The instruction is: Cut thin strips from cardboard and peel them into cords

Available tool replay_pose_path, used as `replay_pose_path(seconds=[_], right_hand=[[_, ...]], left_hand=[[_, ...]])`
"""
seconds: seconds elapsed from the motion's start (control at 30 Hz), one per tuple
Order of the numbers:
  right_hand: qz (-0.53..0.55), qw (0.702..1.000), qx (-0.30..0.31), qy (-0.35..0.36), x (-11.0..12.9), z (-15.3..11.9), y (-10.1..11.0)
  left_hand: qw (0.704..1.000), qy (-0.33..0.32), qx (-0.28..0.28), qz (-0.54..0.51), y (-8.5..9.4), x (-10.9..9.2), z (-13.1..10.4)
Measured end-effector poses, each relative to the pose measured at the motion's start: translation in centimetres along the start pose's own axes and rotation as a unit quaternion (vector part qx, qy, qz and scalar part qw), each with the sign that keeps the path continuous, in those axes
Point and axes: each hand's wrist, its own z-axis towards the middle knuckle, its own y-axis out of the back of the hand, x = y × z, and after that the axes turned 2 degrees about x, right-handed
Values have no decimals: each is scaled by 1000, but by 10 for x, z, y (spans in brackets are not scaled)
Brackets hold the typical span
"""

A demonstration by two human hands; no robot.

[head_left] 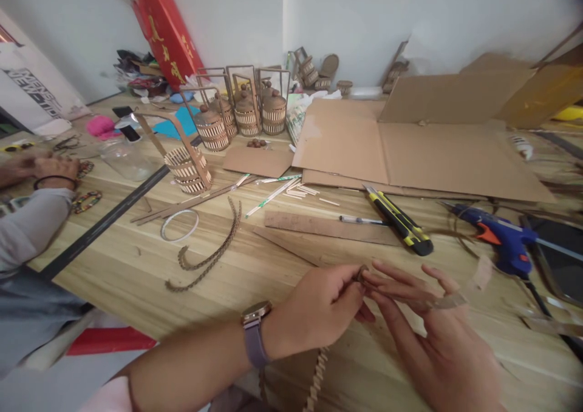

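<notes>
My left hand (319, 306), with a watch on its wrist, pinches a small brown cardboard piece (362, 273) between thumb and forefinger above the wooden table (136, 266). My right hand (428, 327) meets it from the right, fingertips touching the same piece, the other fingers spread. A thin curved cardboard strip (460, 297) runs from my right fingers toward the right. A corrugated strip (316, 378) hangs below my hands at the table's near edge.
A yellow-black utility knife (398, 221), wooden ruler (328, 227), pen and blue glue gun (498, 236) lie beyond my hands. Flat cardboard sheets (410, 145), several small slatted baskets (237, 118), a white ring (180, 225) and braided strips (214, 248) sit farther back. Another person's arm (31, 218) rests at left.
</notes>
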Motion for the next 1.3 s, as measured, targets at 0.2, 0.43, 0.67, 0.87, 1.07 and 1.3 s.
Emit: replay_pose_path(seconds=[0.2, 0.43, 0.67, 0.87, 1.07, 1.3], right_hand=[[-5, 1000, -11, -11, 5, 2, 1], [9, 1000, -12, -6, -1, 0, 0], [-21, 1000, -3, 19, 1, 3, 0], [10, 999, -7, -38, 2, 3, 5], [57, 994, -16, -89, 2, -4, 1], [251, 894, -66, -364, -13, 10, 9]], left_hand=[[1000, 8, -3, 8, 1, 6, 0], [1000, -3, -2, 30, 1, 4, 1], [998, -5, -33, 55, 1, 3, 1], [999, -25, -19, 36, -1, 3, -1], [1000, -15, 0, 12, -1, 5, -1], [998, -20, 55, -19, -3, 5, -2]])
